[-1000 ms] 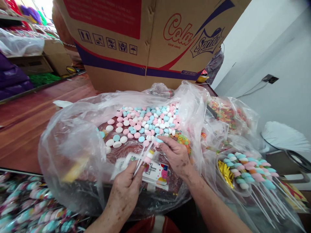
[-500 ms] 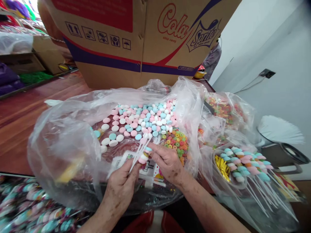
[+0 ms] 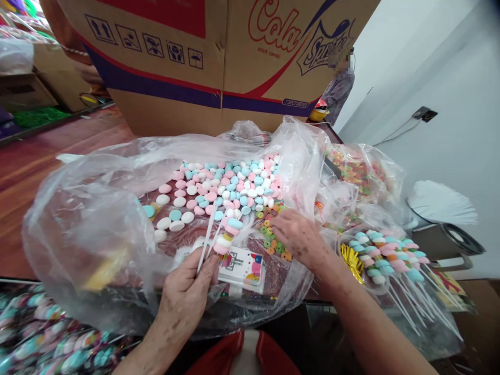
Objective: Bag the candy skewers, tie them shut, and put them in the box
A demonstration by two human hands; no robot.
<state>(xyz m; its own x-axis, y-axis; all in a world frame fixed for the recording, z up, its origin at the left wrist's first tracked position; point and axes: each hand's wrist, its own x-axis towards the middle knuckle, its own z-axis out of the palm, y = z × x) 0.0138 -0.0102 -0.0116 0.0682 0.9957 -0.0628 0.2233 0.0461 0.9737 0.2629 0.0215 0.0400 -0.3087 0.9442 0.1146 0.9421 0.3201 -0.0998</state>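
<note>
A large cardboard box [image 3: 203,57] printed "Cola" stands at twelve o'clock on the reddish counter [image 3: 35,172]. At three o'clock lies a bundle of finished candy skewers [image 3: 390,255], with a white fan-shaped stack [image 3: 441,200] beyond it. Wrapped sweets [image 3: 47,338] fill seven o'clock.

Candy discs [image 3: 230,185] in plastic bag [image 3: 89,234]; cardboard box [image 3: 203,57] behind; skewers [image 3: 386,255] right.

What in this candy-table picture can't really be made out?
Head view only:
- Right hand fingertips: turned down among the ring candies, so any grip is hidden.
- Cardboard box: top cut off by the frame edge.
- Wrapped sweets bottom left: blurred.
- Printed card: text too small.
- Left hand holds white sticks, count unclear.
</note>
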